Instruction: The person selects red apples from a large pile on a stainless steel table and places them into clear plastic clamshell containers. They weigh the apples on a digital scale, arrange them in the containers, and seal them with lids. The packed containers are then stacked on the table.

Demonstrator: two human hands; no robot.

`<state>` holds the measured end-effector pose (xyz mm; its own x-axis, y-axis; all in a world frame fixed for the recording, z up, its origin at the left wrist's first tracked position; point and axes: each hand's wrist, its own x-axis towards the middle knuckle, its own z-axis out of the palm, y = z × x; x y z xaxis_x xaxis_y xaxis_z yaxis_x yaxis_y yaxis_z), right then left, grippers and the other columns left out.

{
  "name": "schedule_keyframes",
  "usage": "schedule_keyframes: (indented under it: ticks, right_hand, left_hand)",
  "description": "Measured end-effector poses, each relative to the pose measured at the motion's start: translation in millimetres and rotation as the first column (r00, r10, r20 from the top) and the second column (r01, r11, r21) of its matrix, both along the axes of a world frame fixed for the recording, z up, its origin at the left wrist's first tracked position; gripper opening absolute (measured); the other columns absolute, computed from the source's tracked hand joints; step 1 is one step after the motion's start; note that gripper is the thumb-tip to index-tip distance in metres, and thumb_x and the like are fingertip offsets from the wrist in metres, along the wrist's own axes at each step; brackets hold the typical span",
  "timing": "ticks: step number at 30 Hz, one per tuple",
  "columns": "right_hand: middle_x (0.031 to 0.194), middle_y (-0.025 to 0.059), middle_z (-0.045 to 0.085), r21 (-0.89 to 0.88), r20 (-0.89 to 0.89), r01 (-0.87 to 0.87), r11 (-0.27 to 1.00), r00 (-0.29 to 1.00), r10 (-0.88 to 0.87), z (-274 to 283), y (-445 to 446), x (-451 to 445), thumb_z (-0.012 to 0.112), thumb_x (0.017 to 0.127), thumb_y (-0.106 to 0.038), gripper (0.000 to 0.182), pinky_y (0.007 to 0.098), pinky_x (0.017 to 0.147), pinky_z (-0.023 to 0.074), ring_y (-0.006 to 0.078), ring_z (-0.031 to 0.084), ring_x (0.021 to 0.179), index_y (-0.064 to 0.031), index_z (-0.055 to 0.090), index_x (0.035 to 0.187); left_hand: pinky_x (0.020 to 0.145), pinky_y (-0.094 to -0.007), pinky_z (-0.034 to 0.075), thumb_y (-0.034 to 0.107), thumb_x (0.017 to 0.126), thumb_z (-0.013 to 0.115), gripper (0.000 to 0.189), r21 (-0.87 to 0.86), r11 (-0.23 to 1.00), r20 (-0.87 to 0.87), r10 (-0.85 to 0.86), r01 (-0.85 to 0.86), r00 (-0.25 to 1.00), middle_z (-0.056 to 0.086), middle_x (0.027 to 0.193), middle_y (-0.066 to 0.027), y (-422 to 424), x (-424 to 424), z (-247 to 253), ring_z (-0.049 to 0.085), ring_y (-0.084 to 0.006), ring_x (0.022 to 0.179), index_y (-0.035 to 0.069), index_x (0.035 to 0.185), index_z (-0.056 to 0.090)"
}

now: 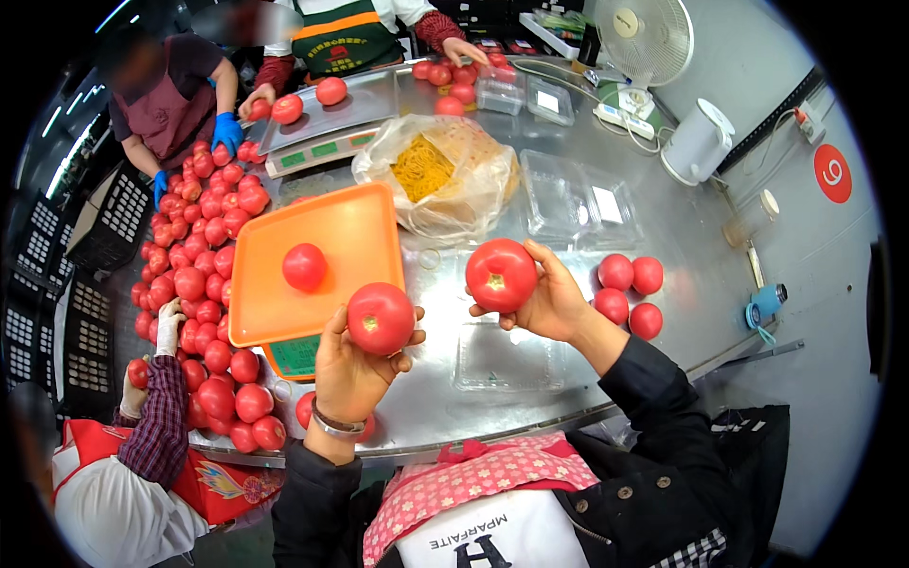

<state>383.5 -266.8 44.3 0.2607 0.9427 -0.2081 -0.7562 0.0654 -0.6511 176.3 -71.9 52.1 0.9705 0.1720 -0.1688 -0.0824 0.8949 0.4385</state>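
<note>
My left hand [355, 376] holds a large red tomato [381, 319], its pale stem scar turned up, just over the near right corner of an orange tray [263, 284]. In my right hand [554, 298] is another large tomato [501, 275], raised above the steel table. One tomato [305, 267] rests on the tray, which sits on an orange digital scale [291, 357] with a green display. Beneath my right hand lies a clear plastic container [508, 358]. Several tomatoes [614, 305] stand grouped to the right of that hand.
A heap of tomatoes [206, 263] covers the table's left side. Beyond the tray are a plastic bag of yellow ties [426, 170] and clear containers [561, 199]. A second scale [327, 153], a kettle [699, 142] and a fan [643, 35] stand farther back. Co-workers handle tomatoes at left and behind.
</note>
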Motion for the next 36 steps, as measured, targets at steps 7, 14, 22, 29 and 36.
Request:
schedule_keyframes:
  ticks: [7, 14, 22, 29, 36]
  right_hand:
    - [0.119, 0.0162, 0.054, -0.2, 0.968, 0.116, 0.973, -0.133, 0.215, -5.8, -70.5, -24.8, 0.07, 0.075, -0.037, 0.055, 0.0371, 0.079, 0.0434, 0.0304, 0.056, 0.102, -0.0063, 0.054, 0.118]
    - [0.115, 0.0182, 0.052, -0.343, 0.792, 0.185, 0.921, -0.47, 0.389, -42.1, -81.6, -24.6, 0.074, 0.067, -0.037, 0.066, 0.0411, 0.089, 0.0375, 0.0334, 0.052, 0.103, -0.0072, 0.052, 0.122]
    - [0.087, 0.0155, 0.066, -0.439, 0.815, 0.113, 0.892, -0.369, 0.447, 9.4, -15.4, 6.2, 0.068, 0.077, -0.035, 0.041, 0.0417, 0.071, 0.0489, 0.032, 0.065, 0.079, -0.0044, 0.063, 0.103]
    - [0.096, 0.0177, 0.064, -0.285, 0.945, -0.132, 0.949, 0.128, 0.302, 21.6, 33.5, -26.5, 0.068, 0.083, -0.04, 0.062, 0.035, 0.07, 0.0505, 0.0253, 0.064, 0.074, -0.0039, 0.05, 0.13]
    - [0.081, 0.0073, 0.06, -0.313, 0.889, 0.038, 0.949, 0.362, 0.279, 7.7, 41.2, -54.2, 0.061, 0.092, -0.029, 0.039, 0.0275, 0.061, 0.045, 0.0115, 0.053, 0.069, -0.0034, 0.057, 0.12]
  left_hand:
    - [0.072, -0.0392, 0.052, 0.046, 0.097, 0.037, 0.054, -0.061, 0.993, -0.104, -0.105, 0.099, 0.989, 0.054, 0.125, -0.0231, -27.4, 17.2, -23.4, 0.056, -0.0363, 0.111, 0.004, 0.13, 0.044]
    - [0.076, -0.0315, 0.05, 0.037, 0.093, 0.055, 0.05, 0.618, 0.772, -0.203, -0.026, 0.148, 0.979, 0.059, 0.114, -0.0104, -44.6, 23.4, -35.8, 0.058, -0.0178, 0.099, 0.001, 0.128, 0.046]
    - [0.069, -0.0328, 0.052, 0.037, 0.097, 0.047, 0.044, 0.302, 0.937, -0.225, -0.112, 0.179, 0.968, 0.06, 0.11, -0.0098, -46.8, 25.9, -49.6, 0.06, -0.0173, 0.094, 0.003, 0.123, 0.049]
    - [0.068, -0.0308, 0.05, 0.048, 0.1, 0.03, 0.049, 0.233, 0.96, -0.215, -0.105, 0.155, 0.971, 0.059, 0.115, -0.0072, -29.0, 10.6, -44.4, 0.059, -0.0174, 0.1, 0.01, 0.126, 0.046]
    - [0.065, -0.0284, 0.048, 0.052, 0.1, 0.027, 0.053, 0.24, 0.959, -0.259, -0.087, 0.151, 0.962, 0.058, 0.116, -0.0068, -32.2, 2.7, -49.2, 0.059, -0.0176, 0.1, 0.01, 0.127, 0.045]
